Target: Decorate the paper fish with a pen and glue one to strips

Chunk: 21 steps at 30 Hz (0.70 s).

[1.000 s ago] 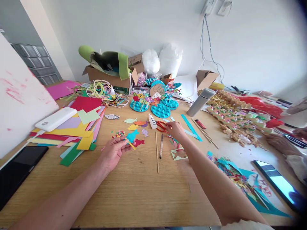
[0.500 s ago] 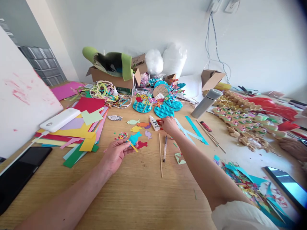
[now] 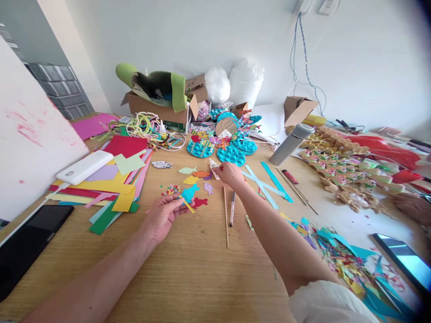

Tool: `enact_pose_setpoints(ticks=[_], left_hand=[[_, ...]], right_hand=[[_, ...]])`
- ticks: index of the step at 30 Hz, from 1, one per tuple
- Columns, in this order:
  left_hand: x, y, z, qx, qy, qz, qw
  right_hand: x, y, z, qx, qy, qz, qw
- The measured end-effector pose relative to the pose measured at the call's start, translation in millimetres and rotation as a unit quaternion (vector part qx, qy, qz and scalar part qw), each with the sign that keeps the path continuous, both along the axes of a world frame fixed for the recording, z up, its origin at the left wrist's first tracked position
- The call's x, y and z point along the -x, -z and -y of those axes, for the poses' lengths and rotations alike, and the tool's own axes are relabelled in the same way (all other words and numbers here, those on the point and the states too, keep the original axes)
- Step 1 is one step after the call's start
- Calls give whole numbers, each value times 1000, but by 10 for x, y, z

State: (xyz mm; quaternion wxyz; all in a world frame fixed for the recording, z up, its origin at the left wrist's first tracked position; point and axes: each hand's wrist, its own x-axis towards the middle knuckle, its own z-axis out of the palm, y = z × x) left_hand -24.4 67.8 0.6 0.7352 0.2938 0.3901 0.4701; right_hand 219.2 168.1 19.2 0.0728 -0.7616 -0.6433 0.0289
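Note:
My left hand [image 3: 165, 214] pinches a blue paper fish [image 3: 190, 193] and a thin yellow paper strip [image 3: 188, 206] above the table. Over the table's middle, my right hand [image 3: 230, 174] has its fingers closed at a white glue bottle [image 3: 213, 166], whose nozzle points up and left. Between the hands lie paper fish: a pale green one [image 3: 187, 170], a yellow one [image 3: 191, 180], an orange one [image 3: 201, 174], a lilac one [image 3: 208, 188] and a red one [image 3: 201, 202]. Small coloured paper bits [image 3: 170, 190] lie just past my left fingertips.
Coloured paper sheets [image 3: 124, 148], a power bank [image 3: 84, 167] and a phone [image 3: 33, 240] lie left. A stick [image 3: 226, 217] and pen [image 3: 232, 209] lie near my right forearm. Blue egg-carton pieces [image 3: 231, 155] stand behind, a grey flask [image 3: 291, 144] to the right, another person's hand [image 3: 412, 207] far right.
My right hand has shifted slightly left onto the glue bottle; the red item formerly at its fingers no longer shows. My left hand stays about where it was, still holding the fish and strip.

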Motion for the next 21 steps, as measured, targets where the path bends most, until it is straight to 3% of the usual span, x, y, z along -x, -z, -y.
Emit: enact_pose_setpoints(ticks=[4, 8, 14, 21], left_hand=[[9, -7, 10, 1, -5, 1, 1000], [12, -23, 12, -6, 10, 3, 1000], [2, -4, -2, -5, 1, -1, 1000], [3, -41, 1, -6, 21, -13, 1000]], right_hand=[[-342, -222, 33, -24, 30, -4, 999], [-762, -355, 259, -11, 36, -6, 999], [-1061, -165, 597, 51, 26, -36, 998], [-1133, -84, 696, 97, 1, -58, 994]])
